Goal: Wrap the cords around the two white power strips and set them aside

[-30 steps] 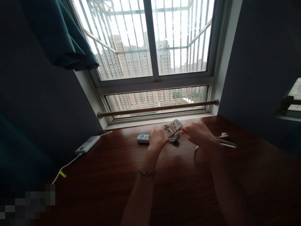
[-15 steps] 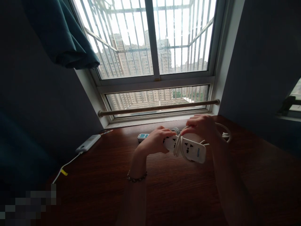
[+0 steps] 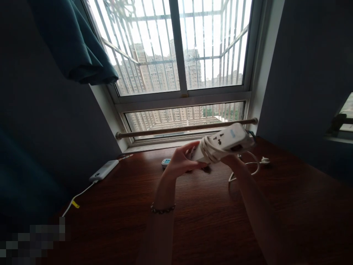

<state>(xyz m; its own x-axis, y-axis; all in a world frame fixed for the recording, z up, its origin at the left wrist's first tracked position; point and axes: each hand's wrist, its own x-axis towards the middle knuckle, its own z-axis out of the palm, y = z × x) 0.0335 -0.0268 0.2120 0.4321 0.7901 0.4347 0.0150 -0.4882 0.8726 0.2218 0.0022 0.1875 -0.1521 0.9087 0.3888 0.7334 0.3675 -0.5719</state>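
Gripping a white power strip [image 3: 230, 136] by one end, the left hand [image 3: 180, 162] holds it above the wooden tabletop [image 3: 205, 213], cord [image 3: 210, 150] wound round its middle; the right hand [image 3: 231, 160] is mostly hidden beneath, its grip unclear.

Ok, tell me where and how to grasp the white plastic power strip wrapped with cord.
Power strip: probably by its lower left end, from the left, as the left grip does. That end slants down, narrow enough to span, clear of the pale cord round its middle.
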